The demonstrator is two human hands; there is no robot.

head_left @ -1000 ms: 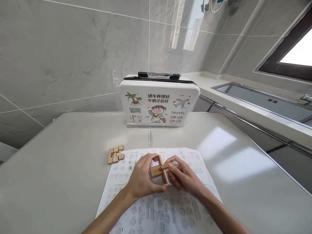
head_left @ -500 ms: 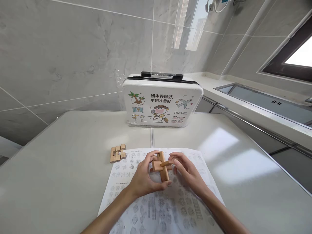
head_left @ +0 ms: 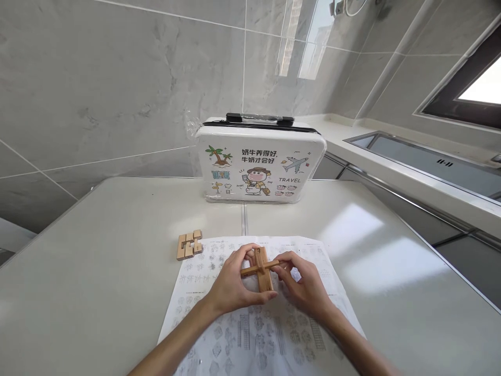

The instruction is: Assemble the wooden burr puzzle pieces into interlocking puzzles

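Above the printed sheet [head_left: 230, 313], my left hand [head_left: 230, 282] holds a wooden burr puzzle [head_left: 264, 279] of crossed, interlocking bars. Its thumb presses the near end, and its fingers curl round the far end. From the other side, the thumb and forefinger of my right hand [head_left: 303, 279] pinch the tip of the bar [head_left: 272, 264] that sticks out to the right. The rest of that hand's fingers are curled in. Several loose notched wooden puzzle pieces [head_left: 188, 249] lie side by side at the sheet's upper left corner.
A white cartoon-printed case [head_left: 260, 162] with a black handle, in clear plastic wrap, stands at the back of the white table [head_left: 97, 271] against the tiled wall. To the right runs a counter with a sink [head_left: 422, 162].
The burr puzzle has turned in my left hand, so its cross lies flatter to view. My right fingers have closed onto the right bar's tip.
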